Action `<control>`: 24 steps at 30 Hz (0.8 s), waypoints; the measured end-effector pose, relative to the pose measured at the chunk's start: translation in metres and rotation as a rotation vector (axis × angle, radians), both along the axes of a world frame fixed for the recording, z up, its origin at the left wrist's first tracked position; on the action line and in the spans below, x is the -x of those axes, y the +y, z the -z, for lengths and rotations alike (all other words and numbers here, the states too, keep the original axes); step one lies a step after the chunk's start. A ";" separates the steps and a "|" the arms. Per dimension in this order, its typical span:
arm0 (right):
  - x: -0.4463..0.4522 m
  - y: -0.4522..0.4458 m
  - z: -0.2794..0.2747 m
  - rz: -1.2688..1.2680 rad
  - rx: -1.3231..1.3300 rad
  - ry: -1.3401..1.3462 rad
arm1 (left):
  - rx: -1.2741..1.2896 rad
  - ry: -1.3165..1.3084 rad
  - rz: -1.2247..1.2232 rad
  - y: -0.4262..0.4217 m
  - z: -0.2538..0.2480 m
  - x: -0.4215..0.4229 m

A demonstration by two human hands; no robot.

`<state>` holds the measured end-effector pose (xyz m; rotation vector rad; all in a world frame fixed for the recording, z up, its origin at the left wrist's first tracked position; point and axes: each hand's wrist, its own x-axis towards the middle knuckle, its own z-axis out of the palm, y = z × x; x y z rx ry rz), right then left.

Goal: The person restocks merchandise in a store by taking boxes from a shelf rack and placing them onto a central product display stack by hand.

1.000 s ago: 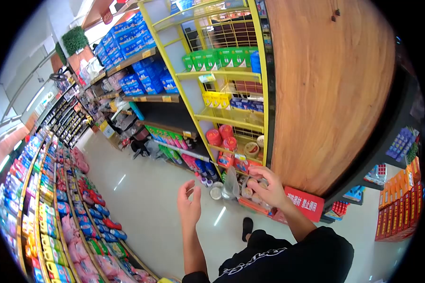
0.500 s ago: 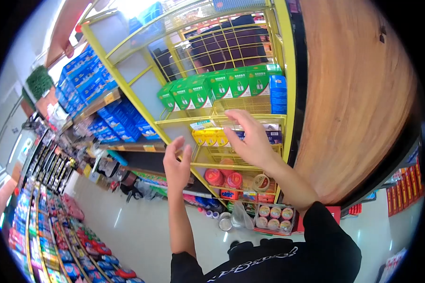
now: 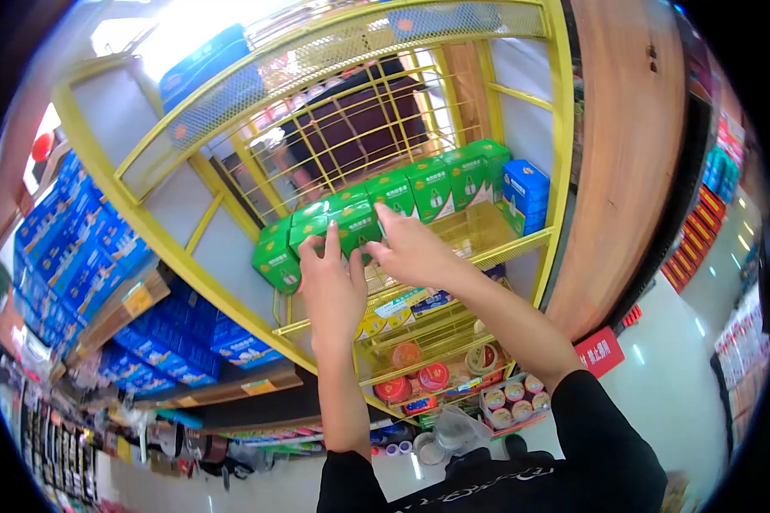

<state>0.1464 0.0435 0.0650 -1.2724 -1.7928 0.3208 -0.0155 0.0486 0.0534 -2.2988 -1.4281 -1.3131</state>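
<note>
A row of green cartons (image 3: 432,192) stands on a shelf of the yellow wire rack (image 3: 560,128). My left hand (image 3: 329,282) is at the front of the cartons towards the left, its fingers apart and the fingertips against or just before them. Close beside it, my right hand (image 3: 415,252) points its index finger up at the same cartons, with the thumb held apart from it. One carton front (image 3: 357,229) shows between the two hands. Whether the fingertips press on it, I cannot tell. Neither hand visibly grips anything.
A blue carton (image 3: 526,197) stands at the shelf's right end. Below are yellow boxes (image 3: 385,321), round red tubs (image 3: 434,376) and a tray of lidded cups (image 3: 515,402). Blue packs (image 3: 85,248) fill shelves at left. A wooden panel (image 3: 620,171) borders the rack at right.
Both hands have moved to the green cartons from the space before the lower shelves, and are closer together. The view has come nearer to the rack and turned.
</note>
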 end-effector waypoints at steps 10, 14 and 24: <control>-0.001 -0.050 0.009 0.153 -0.338 0.212 | -0.328 -0.107 0.284 -0.036 0.002 -0.013; -0.037 -0.144 0.005 0.253 -0.606 0.175 | -0.430 -0.187 0.380 -0.110 -0.007 -0.060; -0.200 -0.409 0.032 0.786 -0.886 -0.159 | -0.377 -0.460 0.858 -0.307 0.025 -0.267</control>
